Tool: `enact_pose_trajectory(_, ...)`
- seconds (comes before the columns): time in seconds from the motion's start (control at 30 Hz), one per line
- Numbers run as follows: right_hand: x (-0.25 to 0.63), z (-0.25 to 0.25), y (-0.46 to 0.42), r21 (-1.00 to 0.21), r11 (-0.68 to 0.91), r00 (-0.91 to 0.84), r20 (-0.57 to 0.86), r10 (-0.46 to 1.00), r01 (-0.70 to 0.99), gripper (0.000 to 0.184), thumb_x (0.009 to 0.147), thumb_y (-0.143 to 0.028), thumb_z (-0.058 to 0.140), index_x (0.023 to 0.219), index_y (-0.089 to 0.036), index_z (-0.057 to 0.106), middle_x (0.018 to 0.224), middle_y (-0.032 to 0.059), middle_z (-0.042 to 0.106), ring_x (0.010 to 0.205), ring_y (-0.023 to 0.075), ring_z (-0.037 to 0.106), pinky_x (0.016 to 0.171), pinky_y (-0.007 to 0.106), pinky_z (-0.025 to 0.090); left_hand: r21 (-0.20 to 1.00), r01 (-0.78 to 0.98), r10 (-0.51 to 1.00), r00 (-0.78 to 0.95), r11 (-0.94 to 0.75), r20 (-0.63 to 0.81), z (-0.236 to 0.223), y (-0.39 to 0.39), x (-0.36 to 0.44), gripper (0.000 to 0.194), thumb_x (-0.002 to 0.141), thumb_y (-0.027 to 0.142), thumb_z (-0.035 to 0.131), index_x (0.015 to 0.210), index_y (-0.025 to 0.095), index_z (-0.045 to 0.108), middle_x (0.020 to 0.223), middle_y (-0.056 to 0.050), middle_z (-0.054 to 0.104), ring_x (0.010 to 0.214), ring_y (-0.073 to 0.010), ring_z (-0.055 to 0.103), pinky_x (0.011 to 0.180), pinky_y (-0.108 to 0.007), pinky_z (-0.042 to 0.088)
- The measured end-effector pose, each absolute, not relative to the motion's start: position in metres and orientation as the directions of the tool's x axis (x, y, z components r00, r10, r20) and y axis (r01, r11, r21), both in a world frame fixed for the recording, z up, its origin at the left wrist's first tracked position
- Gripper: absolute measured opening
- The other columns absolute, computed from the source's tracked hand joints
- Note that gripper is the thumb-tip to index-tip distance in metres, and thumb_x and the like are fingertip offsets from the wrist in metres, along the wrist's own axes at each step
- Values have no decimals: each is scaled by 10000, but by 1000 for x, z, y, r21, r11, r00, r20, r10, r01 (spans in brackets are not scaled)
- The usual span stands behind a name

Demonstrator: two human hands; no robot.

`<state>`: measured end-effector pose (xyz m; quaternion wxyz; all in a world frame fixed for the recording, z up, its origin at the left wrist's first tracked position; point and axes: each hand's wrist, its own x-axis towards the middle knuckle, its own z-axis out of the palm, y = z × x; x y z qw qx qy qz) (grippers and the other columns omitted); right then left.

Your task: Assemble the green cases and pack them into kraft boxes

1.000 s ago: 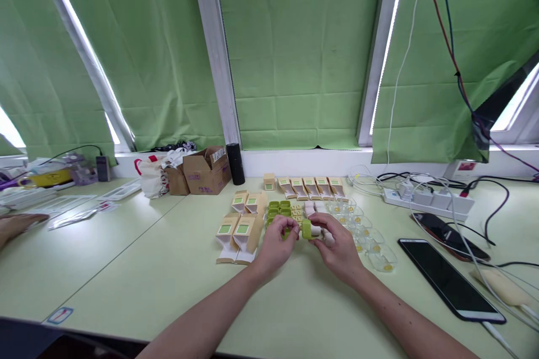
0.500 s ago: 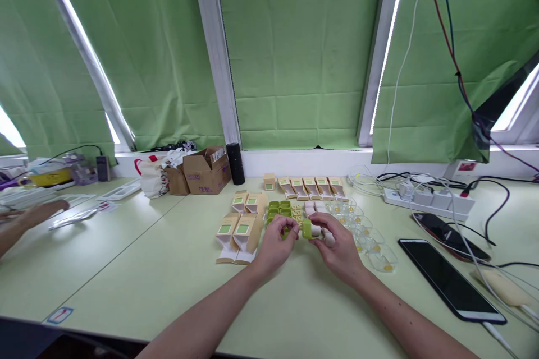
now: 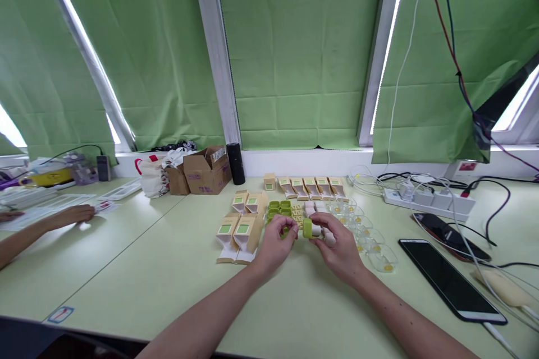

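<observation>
My right hand (image 3: 340,244) grips a small block with a green end (image 3: 307,228) and a white end (image 3: 315,230), held sideways just above the table. Thumb and fingertips of my left hand (image 3: 278,240) are pinched together close to its green end; whatever they hold is too small to make out. Behind my left hand stand several green square cups (image 3: 279,205), partly covered by it. Beside them are small yellow pieces (image 3: 297,210) in rows. White and pinkish blocks (image 3: 310,206) and clear plastic covers with yellow dots (image 3: 382,259) lie around my right hand.
Open beige cartons (image 3: 244,230) stand on the left, with another row (image 3: 310,188) behind. Phones (image 3: 450,277), cables and a power strip (image 3: 433,202) occupy the right side. At far left is another person's hand (image 3: 73,216) by white sheets. A cardboard box (image 3: 207,170) stands at the back.
My hands and the block stay almost in place. At far left, the other person's hand has moved right and down, and the shiny packet there is no longer visible in its former spot.
</observation>
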<state>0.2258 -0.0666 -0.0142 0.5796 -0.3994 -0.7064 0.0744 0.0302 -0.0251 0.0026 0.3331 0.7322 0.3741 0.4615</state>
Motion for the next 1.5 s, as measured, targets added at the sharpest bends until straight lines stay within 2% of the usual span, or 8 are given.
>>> enact_pose_trajectory(0.3,227,-16,-65,-565,674,-5,765,645,475,407,857,-130,649,1243,-257,638,1216,92,715,1105,271,705,981,447,607,870,185,876,259,-458,406,-1,-22,29,206,938,367,626,852,182,651,839,-39,631,775,-183,616,718,-309,498)
enact_pose_trajectory(0.43,227,-13,-66,-552,676,-1,774,633,488,405,863,-136,635,1249,-258,632,1215,93,711,1114,274,700,980,444,604,856,228,882,198,-465,427,-1,-18,28,201,962,349,599,859,184,649,851,-50,646,823,-205,631,758,-341,496)
enact_pose_trajectory(0.63,230,-12,-67,-492,686,-59,789,611,536,433,897,-150,620,1313,-263,585,1266,111,675,1199,296,664,1011,474,588,737,289,791,174,-610,586,3,-24,25,119,955,285,611,1015,203,673,1061,-98,629,1066,-261,610,938,-426,521)
enact_pose_trajectory(0.77,231,-16,-67,-423,704,-128,800,585,571,461,932,-148,583,1377,-267,566,1328,134,629,1254,307,642,1027,485,592,605,274,664,302,-747,684,6,-33,24,303,939,263,646,1241,245,632,1220,-118,614,1263,-310,502,1059,-491,486)
enact_pose_trajectory(0.9,231,-17,-66,-357,728,-180,818,547,586,483,950,-136,575,1415,-260,530,1344,143,625,1281,305,632,1044,492,593,505,263,569,418,-822,708,5,-35,24,510,910,219,686,1398,270,549,1341,-120,625,1303,-335,444,1104,-552,442)
enact_pose_trajectory(1.07,232,-14,-67,-271,761,-230,847,480,589,343,964,-113,569,1281,-244,577,1295,151,641,1272,298,635,1026,478,608,473,276,548,422,-836,722,1,-32,25,498,890,182,714,1365,255,583,1307,-117,654,1275,-333,451,1090,-555,438)
enact_pose_trajectory(1.3,232,-11,-70,-178,758,-282,855,435,627,383,973,-76,540,1321,-231,588,1316,180,607,1255,310,631,973,482,626,487,282,563,410,-827,718,2,-33,27,465,900,205,730,1346,252,609,1286,-121,666,1277,-337,462,1087,-561,449)
enact_pose_trajectory(1.5,230,-9,-72,-168,743,-298,842,450,648,383,990,-87,502,1333,-230,593,1319,187,612,1216,325,645,941,508,627,489,280,563,403,-826,721,0,-31,27,431,909,205,726,1324,257,622,1260,-118,679,1271,-338,465,1083,-570,452)
